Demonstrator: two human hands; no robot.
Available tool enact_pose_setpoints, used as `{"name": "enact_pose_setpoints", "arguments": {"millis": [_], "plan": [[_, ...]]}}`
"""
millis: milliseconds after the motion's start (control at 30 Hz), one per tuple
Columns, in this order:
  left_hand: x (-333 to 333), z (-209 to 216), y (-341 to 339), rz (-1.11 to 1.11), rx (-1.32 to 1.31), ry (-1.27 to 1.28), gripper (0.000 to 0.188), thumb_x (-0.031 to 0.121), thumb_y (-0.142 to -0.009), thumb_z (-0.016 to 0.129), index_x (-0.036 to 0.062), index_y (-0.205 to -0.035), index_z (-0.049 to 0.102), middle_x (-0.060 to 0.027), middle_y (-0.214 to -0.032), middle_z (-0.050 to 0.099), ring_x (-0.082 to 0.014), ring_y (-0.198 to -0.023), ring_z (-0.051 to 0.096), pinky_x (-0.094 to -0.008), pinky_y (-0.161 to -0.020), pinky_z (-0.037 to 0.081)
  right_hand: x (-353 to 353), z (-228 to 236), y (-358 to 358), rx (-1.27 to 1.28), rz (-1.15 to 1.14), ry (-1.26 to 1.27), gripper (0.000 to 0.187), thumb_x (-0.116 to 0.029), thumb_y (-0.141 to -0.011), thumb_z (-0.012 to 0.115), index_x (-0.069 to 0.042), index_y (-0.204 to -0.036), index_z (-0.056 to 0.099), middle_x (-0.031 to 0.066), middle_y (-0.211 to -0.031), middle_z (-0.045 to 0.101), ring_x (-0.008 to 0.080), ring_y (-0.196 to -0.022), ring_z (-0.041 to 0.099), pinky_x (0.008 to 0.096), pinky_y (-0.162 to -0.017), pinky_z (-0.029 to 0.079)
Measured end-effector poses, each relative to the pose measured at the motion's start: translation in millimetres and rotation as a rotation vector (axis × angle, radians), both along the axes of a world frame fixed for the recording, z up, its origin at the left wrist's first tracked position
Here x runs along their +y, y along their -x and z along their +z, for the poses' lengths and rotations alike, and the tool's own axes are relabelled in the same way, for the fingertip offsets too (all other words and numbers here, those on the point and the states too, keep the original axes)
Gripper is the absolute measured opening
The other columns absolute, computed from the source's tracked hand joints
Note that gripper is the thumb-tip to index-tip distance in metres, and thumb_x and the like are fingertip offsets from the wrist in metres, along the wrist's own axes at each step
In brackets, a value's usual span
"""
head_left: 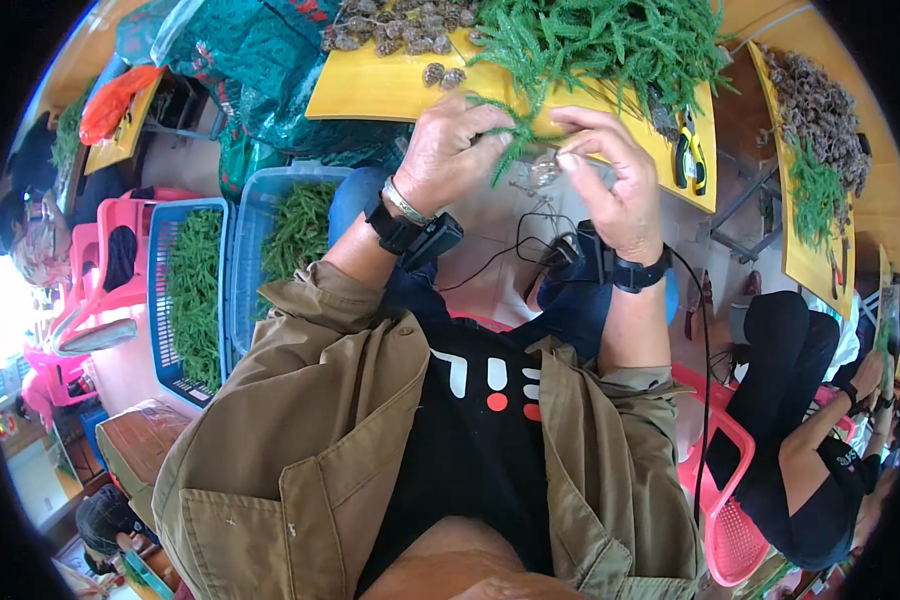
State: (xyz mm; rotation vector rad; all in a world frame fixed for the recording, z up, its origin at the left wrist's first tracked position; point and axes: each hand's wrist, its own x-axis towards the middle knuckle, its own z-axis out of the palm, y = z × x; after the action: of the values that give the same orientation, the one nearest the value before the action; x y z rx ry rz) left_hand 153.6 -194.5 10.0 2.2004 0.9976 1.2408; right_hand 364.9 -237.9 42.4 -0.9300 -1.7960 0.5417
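My left hand (444,152) pinches a green artificial pine sprig (517,138) between thumb and fingers, just over the near edge of the yellow table (370,92). Facing it, my right hand (618,185) is curled, its thumb and fingertips closed at a small brownish pine cone (543,171). The cone hangs close below the sprig; whether the two touch I cannot tell. A large heap of green sprigs (610,45) lies on the table beyond my hands. Brown pine cones (410,25) are piled to its left, and two loose cones (444,76) sit nearer me.
Yellow-black pliers (689,155) lie at the table's right end. Left of me stand a blue crate (158,290) and a clear bluish bin (245,235), both holding greenery. A black cable (705,400) runs down from my right wrist. Another person (820,450) sits at the right.
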Motion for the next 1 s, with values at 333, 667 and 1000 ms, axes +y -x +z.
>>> {"name": "enact_pose_setpoints", "arguments": {"millis": [333,667,1000], "plan": [[-1,-6,-9,-0.132,-0.079,0.179,0.012,0.009,-0.082,0.062,0.0014,-0.091,0.064,-0.0102,-0.081,0.062,-0.0234,-0.076,0.058,-0.0338,-0.070,0.046,4,-17,2,-0.064,0.094,0.203,0.004,-0.002,-0.082,0.061,0.000,-0.081,0.058,0.0144,-0.105,0.064,0.0190,-0.090,0.060,0.0302,-0.081,0.047],[2,2,1,0.044,-0.405,0.573,0.013,0.013,-0.090,0.057,0.0016,-0.092,0.062,-0.0056,-0.078,0.062,-0.0107,-0.063,0.054,-0.0236,-0.054,0.041,9,-19,-9,0.311,0.077,0.278,0.003,-0.003,-0.085,0.060,0.000,-0.085,0.058,0.0111,-0.110,0.062,0.0153,-0.094,0.058,0.0285,-0.084,0.046],[-2,6,-7,-0.032,-1.066,0.869,0.011,0.014,-0.092,0.052,0.0040,-0.097,0.055,-0.0032,-0.073,0.055,-0.0137,-0.066,0.055,-0.0229,-0.053,0.040,4,-31,19,0.090,0.091,0.380,0.008,-0.006,-0.083,0.064,0.000,-0.080,0.059,0.0098,-0.102,0.061,0.0151,-0.091,0.059,0.0272,-0.081,0.047]]}}
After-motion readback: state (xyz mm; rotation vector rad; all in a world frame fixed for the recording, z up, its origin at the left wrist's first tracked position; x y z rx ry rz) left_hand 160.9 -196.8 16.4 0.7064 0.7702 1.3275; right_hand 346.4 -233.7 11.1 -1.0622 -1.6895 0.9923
